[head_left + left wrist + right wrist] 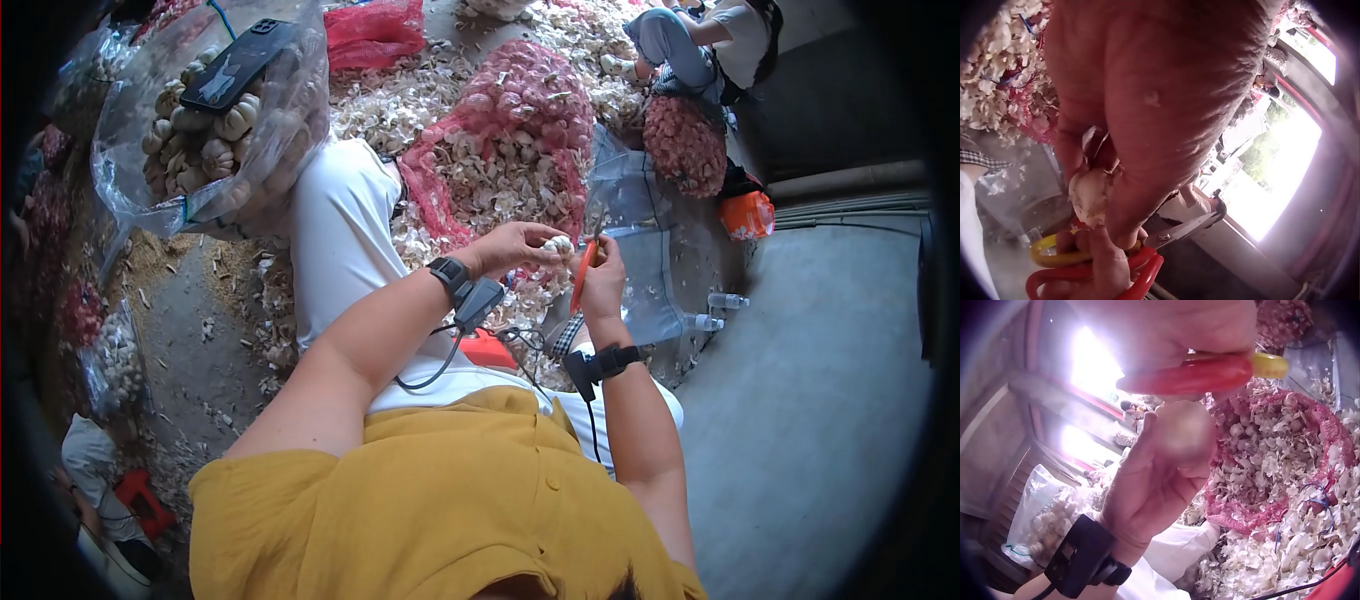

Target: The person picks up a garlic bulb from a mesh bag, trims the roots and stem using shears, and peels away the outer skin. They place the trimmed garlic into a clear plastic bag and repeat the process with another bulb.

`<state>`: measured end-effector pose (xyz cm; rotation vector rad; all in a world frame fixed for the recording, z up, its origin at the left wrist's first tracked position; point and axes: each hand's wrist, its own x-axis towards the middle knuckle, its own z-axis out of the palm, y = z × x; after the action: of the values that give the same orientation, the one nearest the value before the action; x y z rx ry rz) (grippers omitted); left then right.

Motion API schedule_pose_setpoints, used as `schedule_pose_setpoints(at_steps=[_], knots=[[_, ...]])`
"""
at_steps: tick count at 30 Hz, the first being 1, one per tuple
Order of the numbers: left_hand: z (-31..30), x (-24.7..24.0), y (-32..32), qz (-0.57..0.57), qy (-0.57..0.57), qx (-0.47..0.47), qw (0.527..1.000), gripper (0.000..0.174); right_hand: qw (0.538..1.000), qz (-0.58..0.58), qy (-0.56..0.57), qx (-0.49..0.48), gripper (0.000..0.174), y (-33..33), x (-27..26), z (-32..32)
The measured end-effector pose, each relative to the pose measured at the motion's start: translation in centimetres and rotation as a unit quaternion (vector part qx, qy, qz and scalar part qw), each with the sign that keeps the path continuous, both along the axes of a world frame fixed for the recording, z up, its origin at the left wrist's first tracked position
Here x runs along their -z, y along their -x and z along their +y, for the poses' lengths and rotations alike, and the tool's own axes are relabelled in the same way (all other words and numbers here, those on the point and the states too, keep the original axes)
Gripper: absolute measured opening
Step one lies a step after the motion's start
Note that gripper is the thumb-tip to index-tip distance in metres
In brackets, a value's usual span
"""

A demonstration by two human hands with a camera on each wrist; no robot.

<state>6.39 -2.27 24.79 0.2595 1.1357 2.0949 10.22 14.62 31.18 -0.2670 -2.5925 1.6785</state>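
Observation:
Out over the lap, my left hand (512,250) pinches a white garlic bulb (558,245) between thumb and fingers. Just to its right, my right hand (603,285) grips a pair of scissors (579,278) with red and yellow handles. The left wrist view shows right-hand fingers (1107,259) through the handle loops and a metal blade (1191,229) pointing off to the right. There the bulb (1089,196) sits close by the handles, partly covered by the left thumb. Seen from the right wrist, the bulb (1185,434) is blurred, directly below the red handle (1191,376).
An open pink mesh bag (430,190) of garlic and peelings lies ahead. At left, a clear plastic bag (120,190) of bulbs carries a phone (240,68). Loose skins (385,105) cover the floor. Plastic bottles (728,300) lie at right; another person (690,45) sits beyond.

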Motion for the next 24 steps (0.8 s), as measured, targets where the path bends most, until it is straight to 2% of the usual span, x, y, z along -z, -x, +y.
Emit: schedule_pose_setpoints(at_steps=[1, 3, 6, 11, 16, 17, 18, 19, 22, 24], knots=[[0.1, -0.2, -0.1, 0.001, 0.001, 0.000, 1.000, 0.051, 0.998, -0.018, 0.055, 0.028, 0.034, 0.1, 0.5, 0.4], [0.1, -0.6, -0.5, -0.109, -0.084, -0.008, 0.990, 0.049, 0.988, -0.061, 0.126, 0.062, 0.036, 0.2, 0.2, 0.9], [0.0, -0.2, -0.4, -0.107, -0.105, -0.002, 0.989, 0.047, 0.980, -0.057, 0.168, 0.094, 0.035, -0.2, 0.2, 1.6], [0.3, 0.4, -0.5, -0.075, -0.097, -0.025, 0.992, 0.045, 0.970, -0.046, 0.236, 0.041, 0.038, -0.3, -0.6, 0.8], [0.4, -0.3, -0.7, -0.088, -0.118, -0.071, 0.987, 0.042, 0.977, -0.035, 0.212, -0.014, 0.043, -0.9, -0.2, -0.4], [0.5, -0.1, -0.7, -0.088, -0.118, -0.072, 0.986, 0.042, 0.988, -0.018, 0.147, -0.040, 0.044, -1.0, 0.2, -0.3], [0.7, 0.1, -0.7, -0.040, -0.083, -0.081, 0.992, 0.040, 0.995, -0.001, 0.081, -0.065, 0.046, -1.0, 0.3, -0.3], [0.9, 0.2, -0.7, 0.009, -0.048, -0.090, 0.995, 0.038, 0.995, -0.001, 0.080, -0.066, 0.046, -1.0, 0.3, -0.2], [0.9, -0.6, -1.1, -0.003, -0.087, -0.097, 0.991, 0.028, 0.990, -0.006, 0.129, -0.062, 0.047, -0.9, 0.1, -0.1], [0.6, -1.6, -1.0, -0.006, -0.080, -0.097, 0.992, 0.024, 0.975, 0.001, 0.221, -0.034, 0.048, -1.0, 0.6, 0.3]])
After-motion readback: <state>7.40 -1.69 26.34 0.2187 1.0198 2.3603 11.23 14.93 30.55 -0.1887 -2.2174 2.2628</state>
